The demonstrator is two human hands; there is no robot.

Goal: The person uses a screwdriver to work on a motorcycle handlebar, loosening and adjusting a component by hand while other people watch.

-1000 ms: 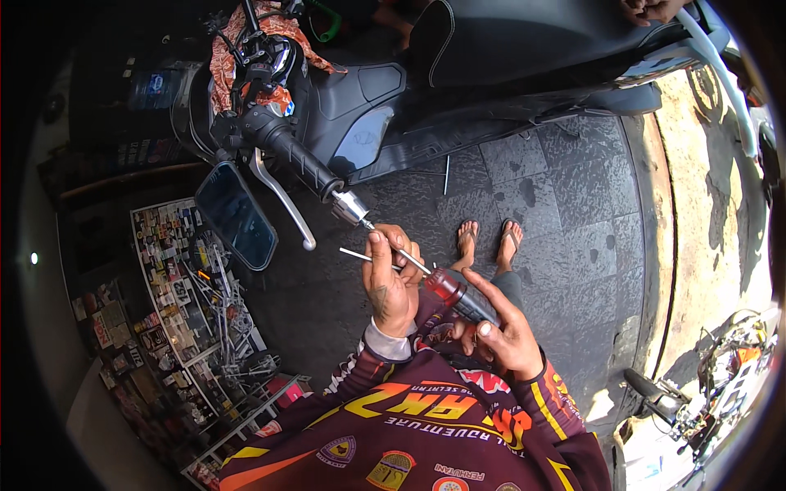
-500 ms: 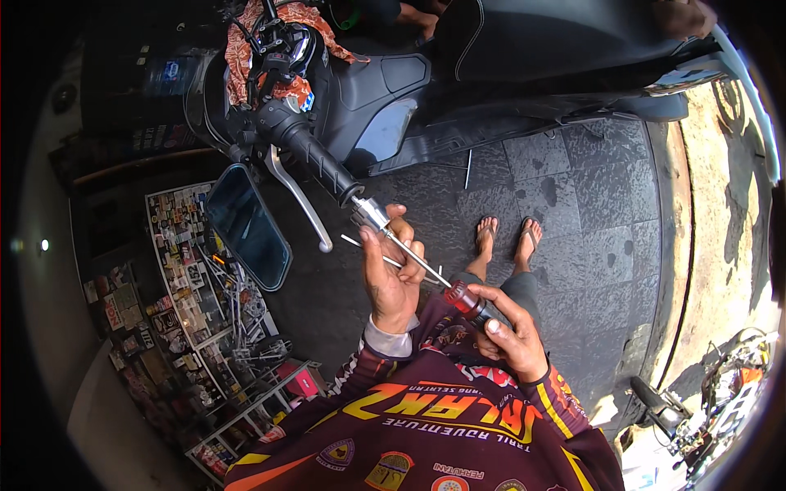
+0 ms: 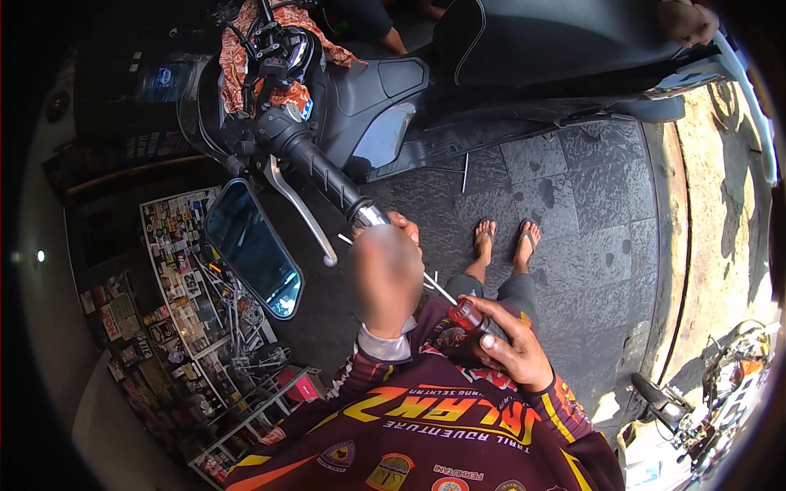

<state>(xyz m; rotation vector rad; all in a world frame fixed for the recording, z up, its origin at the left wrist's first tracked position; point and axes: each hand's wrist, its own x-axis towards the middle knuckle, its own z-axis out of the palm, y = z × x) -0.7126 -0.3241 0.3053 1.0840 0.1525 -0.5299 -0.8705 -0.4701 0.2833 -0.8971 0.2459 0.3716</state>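
My left hand (image 3: pixel 385 278), largely blurred, closes around the silver bar end (image 3: pixel 370 215) at the tip of the scooter's black handlebar grip (image 3: pixel 319 172); thin metal rods poke out beside its fingers. My right hand (image 3: pixel 516 352) grips a red-and-black screwdriver (image 3: pixel 470 314), whose long shaft runs up-left behind my left hand toward the bar end; its tip is hidden. Left of my left hand are the silver brake lever (image 3: pixel 303 221) and a mirror (image 3: pixel 254 245).
The black seat (image 3: pixel 548 41) spans the top, with another person's hand (image 3: pixel 688 24) beside it and limbs (image 3: pixel 385 33) beyond the scooter. A sticker-covered tool cabinet (image 3: pixel 176 278) with loose tools stands left. Parts and a wheel (image 3: pixel 655 401) lie lower right, past tiled floor (image 3: pixel 589 245).
My left hand has risen over the bar end, now covering much of it and of the shaft. My right hand has shifted slightly down-right with the screwdriver. The mirror appears lower in view.
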